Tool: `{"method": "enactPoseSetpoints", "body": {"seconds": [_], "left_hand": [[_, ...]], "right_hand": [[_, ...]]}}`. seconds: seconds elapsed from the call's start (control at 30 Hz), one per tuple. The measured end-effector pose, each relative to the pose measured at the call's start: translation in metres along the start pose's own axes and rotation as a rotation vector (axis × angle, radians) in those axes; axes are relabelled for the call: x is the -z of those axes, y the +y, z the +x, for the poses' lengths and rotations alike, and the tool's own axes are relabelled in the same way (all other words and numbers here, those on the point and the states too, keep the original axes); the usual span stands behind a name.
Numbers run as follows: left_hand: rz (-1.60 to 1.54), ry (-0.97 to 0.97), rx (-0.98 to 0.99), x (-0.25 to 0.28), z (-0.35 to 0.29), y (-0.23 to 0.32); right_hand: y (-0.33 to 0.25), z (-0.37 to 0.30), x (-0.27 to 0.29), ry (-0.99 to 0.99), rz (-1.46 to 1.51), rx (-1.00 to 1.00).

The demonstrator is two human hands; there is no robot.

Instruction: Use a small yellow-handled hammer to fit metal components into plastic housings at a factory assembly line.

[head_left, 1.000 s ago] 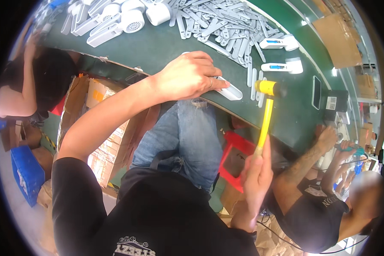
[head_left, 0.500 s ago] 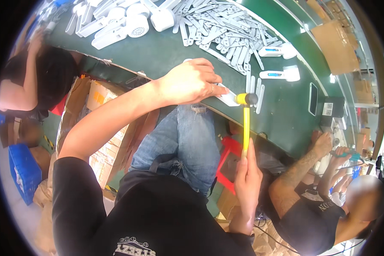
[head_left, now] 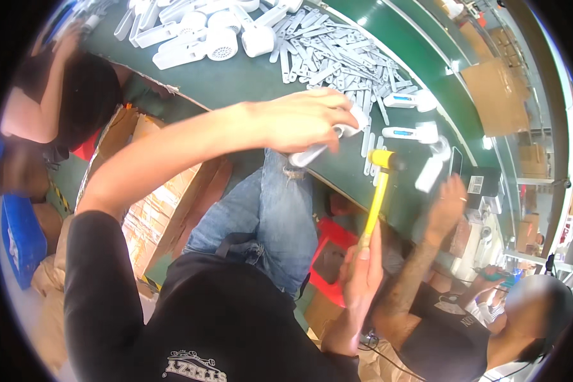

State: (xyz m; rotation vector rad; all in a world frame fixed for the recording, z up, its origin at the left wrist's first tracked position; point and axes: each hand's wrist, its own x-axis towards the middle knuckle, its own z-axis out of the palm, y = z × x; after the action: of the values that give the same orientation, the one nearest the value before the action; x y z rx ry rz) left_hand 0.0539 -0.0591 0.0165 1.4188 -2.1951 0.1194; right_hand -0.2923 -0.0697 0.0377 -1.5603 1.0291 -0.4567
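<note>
Right fingers (head_left: pixel 375 254) around yellow hammer (head_left: pixel 377 200)

Yellow mallet (head_left: pixel 375 204), dark-ended, handle slanting; white device (head_left: pixel 309 155), partly hidden, in left hand (head_left: pixel 307 121).

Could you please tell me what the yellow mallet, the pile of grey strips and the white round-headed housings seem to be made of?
Yellow mallet: plastic or rubber head, perhaps, smooth and yellow with a dark end; the handle's core cannot be told.
Pile of grey strips: likely moulded plastic, matte, in much-repeated shapes.
White round-headed housings: probably moulded plastic, smooth, one showing vent holes.
</note>
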Motion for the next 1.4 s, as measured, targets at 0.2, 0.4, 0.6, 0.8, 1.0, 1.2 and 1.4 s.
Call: {"method": "enactPoseSetpoints", "body": {"seconds": [0.2, 0.4, 0.6, 0.8, 1.0, 1.2, 1.4], "left_hand": [[-0.023, 0.285, 0.422, -0.044, -0.067, 0.035], [0.014, 0.437, 0.381, -0.051, -0.071, 0.032], [-0.019, 0.438, 0.395, -0.049, -0.069, 0.032], [-0.033, 0.443, 0.402, -0.044, -0.066, 0.032], [-0.04, 0.436, 0.412, -0.05, -0.069, 0.035], [-0.06, 0.435, 0.431, -0.047, -0.068, 0.032], [-0.082, 0.436, 0.423, -0.048, -0.065, 0.034]], "right_hand": [[0.001, 0.013, -0.017, -0.042, -0.217, 0.083], [-0.019, 0.013, -0.037, 0.039, -0.174, 0.221], [-0.023, 0.022, -0.035, 0.013, -0.359, 0.185], [-0.033, 0.03, -0.033, -0.066, -0.528, 0.288], [-0.028, 0.028, -0.037, -0.025, -0.587, 0.202], [-0.026, 0.039, -0.051, -0.056, -0.68, 0.23], [-0.016, 0.031, -0.048, 0.14, -0.553, 0.445]]}}
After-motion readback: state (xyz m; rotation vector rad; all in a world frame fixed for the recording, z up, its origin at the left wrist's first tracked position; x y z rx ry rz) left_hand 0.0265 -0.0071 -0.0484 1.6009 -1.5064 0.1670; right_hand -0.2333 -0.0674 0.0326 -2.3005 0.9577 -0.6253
